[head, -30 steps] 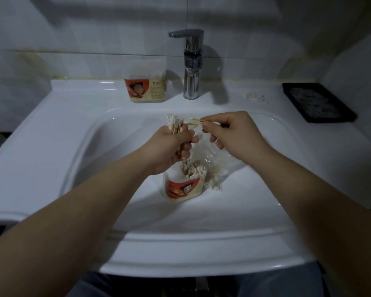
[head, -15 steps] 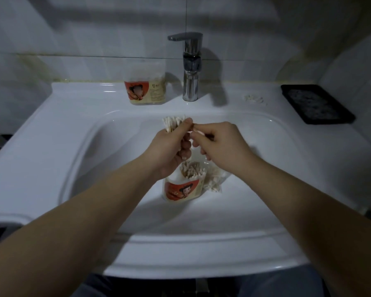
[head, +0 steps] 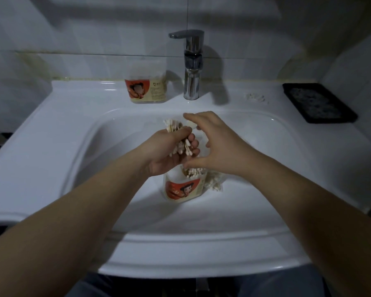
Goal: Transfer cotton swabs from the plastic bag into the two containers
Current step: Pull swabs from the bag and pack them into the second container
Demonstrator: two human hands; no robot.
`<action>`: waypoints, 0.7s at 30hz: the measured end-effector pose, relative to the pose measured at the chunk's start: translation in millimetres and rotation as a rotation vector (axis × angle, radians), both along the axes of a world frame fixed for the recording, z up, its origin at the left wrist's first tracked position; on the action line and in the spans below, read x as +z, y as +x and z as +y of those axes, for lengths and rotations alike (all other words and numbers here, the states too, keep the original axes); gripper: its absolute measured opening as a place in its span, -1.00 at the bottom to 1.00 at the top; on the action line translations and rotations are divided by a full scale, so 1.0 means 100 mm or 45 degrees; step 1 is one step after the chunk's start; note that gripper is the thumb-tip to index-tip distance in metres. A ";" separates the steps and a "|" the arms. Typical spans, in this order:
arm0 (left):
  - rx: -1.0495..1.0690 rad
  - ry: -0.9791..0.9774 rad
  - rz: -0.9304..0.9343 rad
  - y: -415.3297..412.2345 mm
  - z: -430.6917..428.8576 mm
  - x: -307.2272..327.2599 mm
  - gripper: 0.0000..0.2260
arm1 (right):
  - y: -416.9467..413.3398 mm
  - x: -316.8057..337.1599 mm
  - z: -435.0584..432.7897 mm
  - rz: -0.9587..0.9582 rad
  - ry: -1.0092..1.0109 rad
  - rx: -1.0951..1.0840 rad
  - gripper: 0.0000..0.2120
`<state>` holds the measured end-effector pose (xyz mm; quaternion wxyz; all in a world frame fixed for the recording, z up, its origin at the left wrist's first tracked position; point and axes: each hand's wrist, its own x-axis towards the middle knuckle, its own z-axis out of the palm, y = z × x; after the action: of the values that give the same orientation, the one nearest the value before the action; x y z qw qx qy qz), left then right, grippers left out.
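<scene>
Cotton swabs point(head: 172, 124) stand bunched, gripped by the left hand point(head: 169, 151), and the right hand point(head: 215, 144), fingers spread and holding nothing, should square their ends before they drop upright into the container point(head: 183, 188) below, plastic bag point(head: 215, 182) just beside it in the sink point(head: 51, 146).

rear container label point(head: 146, 92), front container label point(head: 183, 189), text illegible
</scene>
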<state>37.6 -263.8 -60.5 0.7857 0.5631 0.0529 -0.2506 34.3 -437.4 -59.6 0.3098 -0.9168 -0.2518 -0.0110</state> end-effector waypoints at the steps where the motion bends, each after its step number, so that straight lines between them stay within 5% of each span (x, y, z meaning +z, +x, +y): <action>1: -0.038 0.013 -0.004 -0.01 0.00 0.00 -0.76 | 0.01 -0.01 -0.01 0.006 -0.034 0.010 0.05; 7: -0.183 0.085 0.001 -0.05 -0.02 -0.04 -0.92 | 0.04 0.00 -0.02 -0.025 0.000 0.017 -0.20; 12: -0.189 0.077 -0.033 -0.04 -0.03 -0.07 -0.91 | 0.02 0.01 -0.04 0.181 -0.008 0.088 0.08; 18: -0.222 0.057 -0.030 -0.03 -0.05 -0.10 -0.89 | 0.00 0.07 0.01 -0.016 0.010 0.039 -0.17; 21: -0.240 0.039 -0.003 -0.04 -0.03 -0.07 -0.85 | 0.00 0.05 -0.01 0.031 -0.026 0.096 -0.01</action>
<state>33.8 -266.8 -67.3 0.7499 0.5779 0.0026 -0.3220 34.4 -438.1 -54.1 0.3037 -0.9098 -0.2824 0.0146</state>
